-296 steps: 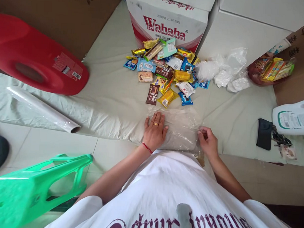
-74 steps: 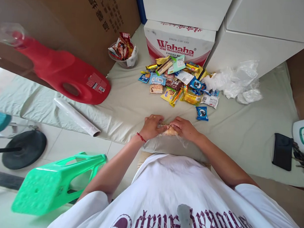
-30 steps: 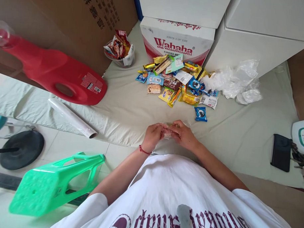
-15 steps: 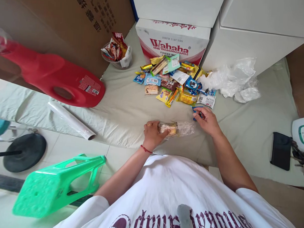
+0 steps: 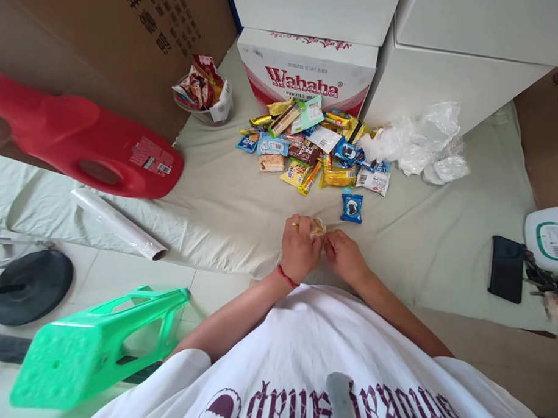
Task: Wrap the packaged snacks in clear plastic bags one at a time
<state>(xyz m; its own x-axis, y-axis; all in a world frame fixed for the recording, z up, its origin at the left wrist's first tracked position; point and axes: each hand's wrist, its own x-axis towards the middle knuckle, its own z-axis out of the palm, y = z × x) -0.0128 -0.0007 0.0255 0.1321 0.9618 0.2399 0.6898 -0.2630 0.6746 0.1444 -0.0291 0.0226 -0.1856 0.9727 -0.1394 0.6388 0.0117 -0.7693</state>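
Observation:
My left hand (image 5: 300, 249), with a ring and a red cord bracelet, is wrapped round a small clear plastic bag (image 5: 318, 227) with yellowish snacks inside. Most of the bag is hidden behind the fingers. Close against it on the right, my right hand (image 5: 345, 255) is closed, thumb and fingers pinched at the bag's end. Just beyond the hands a blue snack packet (image 5: 352, 208) lies alone on the cloth. Farther back is a heap of wrapped snacks (image 5: 308, 150) in yellow, blue, brown and white wrappers.
Clear plastic bags (image 5: 428, 141) lie right of the heap, before white boxes. Behind stands a Wahaba-like lettered carton (image 5: 306, 70). Leftward are a tub of red packets (image 5: 223, 106), a red jug (image 5: 157, 162) and a film roll (image 5: 118, 221). A phone (image 5: 506, 269) lies right; a green stool (image 5: 67, 360) is below.
My right hand has let go of the blue packet, which now lies on the cloth, and has moved left to the bag's end. My left hand has shifted slightly right with the bag.

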